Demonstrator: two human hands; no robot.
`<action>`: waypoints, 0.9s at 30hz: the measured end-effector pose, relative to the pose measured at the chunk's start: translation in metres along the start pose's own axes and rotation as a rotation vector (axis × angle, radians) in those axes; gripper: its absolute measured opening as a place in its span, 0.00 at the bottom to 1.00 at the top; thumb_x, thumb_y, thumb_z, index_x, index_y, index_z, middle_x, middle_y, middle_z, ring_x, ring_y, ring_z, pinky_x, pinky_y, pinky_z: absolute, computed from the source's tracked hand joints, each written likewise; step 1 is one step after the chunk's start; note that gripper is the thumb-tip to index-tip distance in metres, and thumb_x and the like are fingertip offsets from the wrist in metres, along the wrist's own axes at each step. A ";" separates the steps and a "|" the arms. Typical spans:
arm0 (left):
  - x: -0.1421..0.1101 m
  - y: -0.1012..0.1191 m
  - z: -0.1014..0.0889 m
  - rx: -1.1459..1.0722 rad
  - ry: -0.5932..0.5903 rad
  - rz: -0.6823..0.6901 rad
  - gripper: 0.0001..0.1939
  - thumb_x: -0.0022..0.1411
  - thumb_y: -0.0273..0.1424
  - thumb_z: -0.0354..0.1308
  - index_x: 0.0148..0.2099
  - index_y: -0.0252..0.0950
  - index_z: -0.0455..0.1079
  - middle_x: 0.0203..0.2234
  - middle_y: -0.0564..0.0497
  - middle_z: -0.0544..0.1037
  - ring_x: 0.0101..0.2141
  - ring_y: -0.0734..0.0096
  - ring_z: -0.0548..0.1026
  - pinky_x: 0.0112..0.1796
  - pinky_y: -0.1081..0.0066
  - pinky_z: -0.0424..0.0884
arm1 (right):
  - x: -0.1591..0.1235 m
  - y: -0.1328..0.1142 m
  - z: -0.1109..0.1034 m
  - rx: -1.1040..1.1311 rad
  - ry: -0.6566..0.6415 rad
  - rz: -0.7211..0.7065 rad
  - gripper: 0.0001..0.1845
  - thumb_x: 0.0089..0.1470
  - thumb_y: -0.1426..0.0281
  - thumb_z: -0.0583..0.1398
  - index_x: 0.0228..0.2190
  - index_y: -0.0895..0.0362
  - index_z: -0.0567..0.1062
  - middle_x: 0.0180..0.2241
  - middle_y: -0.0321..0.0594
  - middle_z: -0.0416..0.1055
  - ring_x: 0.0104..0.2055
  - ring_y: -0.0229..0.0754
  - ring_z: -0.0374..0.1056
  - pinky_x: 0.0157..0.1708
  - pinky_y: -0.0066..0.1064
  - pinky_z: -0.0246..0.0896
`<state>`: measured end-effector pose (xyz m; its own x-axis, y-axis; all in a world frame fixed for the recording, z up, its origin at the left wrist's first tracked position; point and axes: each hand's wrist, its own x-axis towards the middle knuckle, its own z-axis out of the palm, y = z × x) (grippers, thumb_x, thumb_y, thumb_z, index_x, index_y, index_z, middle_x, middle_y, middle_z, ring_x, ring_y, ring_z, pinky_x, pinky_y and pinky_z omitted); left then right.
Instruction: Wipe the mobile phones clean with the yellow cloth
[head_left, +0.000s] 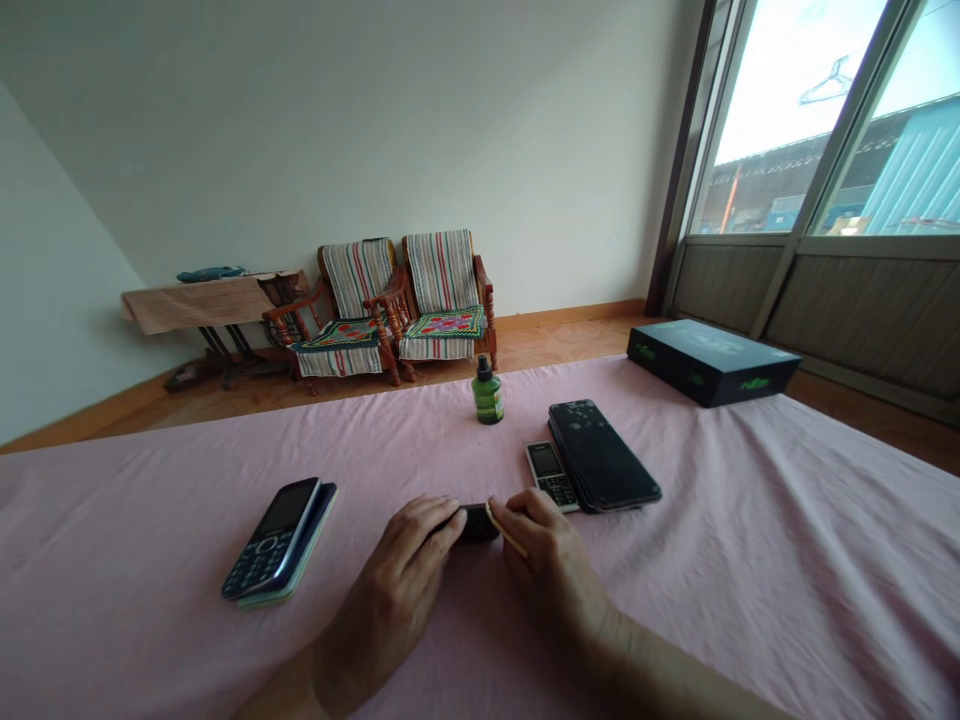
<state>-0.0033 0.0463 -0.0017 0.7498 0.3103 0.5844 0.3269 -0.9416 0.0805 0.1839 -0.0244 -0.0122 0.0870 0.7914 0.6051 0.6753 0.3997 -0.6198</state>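
Note:
My left hand [409, 555] is closed on one end of a small black object [478, 524], low over the pink cloth. Most of the object is covered by my fingers, so its kind is unclear. My right hand [551, 555] pinches a thin pale strip or stick [507, 530], its tip against or very near the black object's right end. Just beyond the right hand lies a small keypad phone [552, 474], beside a large black smartphone [602, 455] with specks on its screen. To the left, a dark keypad phone [274, 535] rests on top of other flat phone-like devices.
A green bottle with a black cap [488, 397] stands upright behind my hands. At the back right sits a flat black box [709, 362] with green markings. Pink cloth [135, 560] covers the surface. Beyond its far edge are two wooden armchairs [442, 275] and a covered side table [202, 303].

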 end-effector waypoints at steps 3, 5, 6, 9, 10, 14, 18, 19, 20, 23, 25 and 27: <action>0.001 0.000 0.000 -0.012 -0.014 -0.007 0.22 0.67 0.18 0.45 0.60 0.38 0.61 0.51 0.44 0.67 0.55 0.59 0.64 0.55 0.56 0.66 | 0.001 0.003 0.002 0.005 -0.021 0.071 0.17 0.50 0.85 0.52 0.33 0.57 0.76 0.30 0.40 0.66 0.32 0.40 0.63 0.32 0.28 0.62; 0.001 -0.001 0.000 -0.018 -0.018 -0.003 0.22 0.67 0.18 0.45 0.60 0.38 0.60 0.52 0.44 0.67 0.55 0.59 0.64 0.55 0.55 0.65 | 0.001 0.005 0.002 -0.025 -0.058 0.121 0.15 0.48 0.86 0.53 0.25 0.58 0.74 0.27 0.38 0.64 0.29 0.38 0.62 0.29 0.27 0.59; 0.001 -0.001 0.000 -0.019 -0.017 0.000 0.23 0.66 0.17 0.45 0.60 0.38 0.60 0.52 0.44 0.67 0.55 0.58 0.64 0.56 0.54 0.65 | 0.002 0.005 0.002 -0.049 -0.080 0.136 0.15 0.48 0.86 0.53 0.22 0.58 0.73 0.25 0.37 0.62 0.28 0.37 0.61 0.28 0.26 0.57; 0.000 -0.001 0.000 -0.026 -0.017 0.006 0.23 0.66 0.17 0.45 0.60 0.38 0.60 0.52 0.44 0.67 0.55 0.59 0.63 0.56 0.53 0.64 | 0.003 0.004 0.000 -0.098 -0.123 0.136 0.15 0.47 0.87 0.53 0.20 0.58 0.72 0.24 0.36 0.61 0.27 0.37 0.60 0.27 0.26 0.55; -0.001 -0.002 0.000 -0.029 -0.019 0.005 0.23 0.66 0.17 0.45 0.60 0.38 0.60 0.52 0.44 0.66 0.56 0.58 0.63 0.56 0.53 0.63 | 0.003 0.004 -0.001 -0.097 -0.118 0.131 0.15 0.47 0.87 0.53 0.21 0.58 0.72 0.25 0.37 0.62 0.28 0.37 0.60 0.28 0.26 0.56; -0.002 -0.001 0.000 -0.033 -0.013 0.003 0.23 0.66 0.17 0.45 0.60 0.38 0.60 0.52 0.44 0.66 0.56 0.59 0.62 0.56 0.54 0.63 | 0.003 0.003 -0.002 -0.080 -0.075 0.105 0.13 0.48 0.85 0.53 0.26 0.57 0.73 0.28 0.39 0.64 0.31 0.38 0.61 0.31 0.27 0.57; 0.000 -0.001 -0.001 -0.030 -0.017 0.015 0.23 0.66 0.17 0.45 0.61 0.37 0.59 0.51 0.44 0.66 0.56 0.59 0.63 0.56 0.55 0.63 | 0.000 0.005 0.000 -0.149 -0.132 0.110 0.15 0.48 0.86 0.53 0.21 0.58 0.71 0.25 0.38 0.62 0.29 0.38 0.59 0.29 0.28 0.54; 0.000 -0.002 -0.001 -0.028 -0.022 0.016 0.23 0.66 0.17 0.45 0.61 0.37 0.59 0.51 0.44 0.66 0.56 0.59 0.62 0.56 0.55 0.63 | 0.000 0.004 0.000 -0.154 -0.140 0.116 0.15 0.48 0.87 0.53 0.21 0.58 0.71 0.25 0.38 0.62 0.29 0.38 0.59 0.29 0.28 0.54; 0.000 -0.002 -0.001 -0.025 -0.029 0.015 0.23 0.67 0.17 0.45 0.61 0.37 0.59 0.52 0.43 0.66 0.56 0.59 0.62 0.56 0.55 0.63 | 0.000 0.004 0.000 -0.149 -0.141 0.123 0.15 0.48 0.87 0.53 0.22 0.58 0.72 0.26 0.38 0.63 0.30 0.38 0.60 0.30 0.28 0.55; 0.000 -0.003 -0.001 -0.010 -0.045 0.009 0.24 0.67 0.17 0.45 0.62 0.37 0.57 0.53 0.43 0.65 0.57 0.59 0.61 0.57 0.53 0.62 | 0.000 0.002 -0.001 -0.126 -0.118 0.141 0.14 0.49 0.86 0.53 0.27 0.59 0.73 0.29 0.39 0.64 0.32 0.39 0.60 0.32 0.28 0.56; 0.000 -0.003 -0.001 0.002 -0.043 0.013 0.24 0.67 0.17 0.44 0.63 0.37 0.57 0.53 0.44 0.66 0.57 0.59 0.61 0.57 0.52 0.61 | 0.001 0.001 -0.003 -0.136 -0.140 0.147 0.14 0.49 0.86 0.53 0.25 0.59 0.72 0.28 0.39 0.64 0.32 0.39 0.60 0.32 0.28 0.56; 0.001 -0.004 -0.001 0.007 -0.040 0.018 0.25 0.67 0.17 0.45 0.63 0.38 0.56 0.53 0.44 0.66 0.57 0.60 0.62 0.58 0.52 0.61 | 0.002 0.000 -0.003 -0.148 -0.177 0.150 0.14 0.48 0.87 0.53 0.23 0.59 0.72 0.27 0.39 0.63 0.31 0.39 0.59 0.31 0.28 0.56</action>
<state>-0.0045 0.0502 -0.0012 0.7780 0.2986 0.5527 0.3173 -0.9461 0.0644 0.1867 -0.0248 -0.0096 0.0735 0.9104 0.4071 0.7651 0.2104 -0.6086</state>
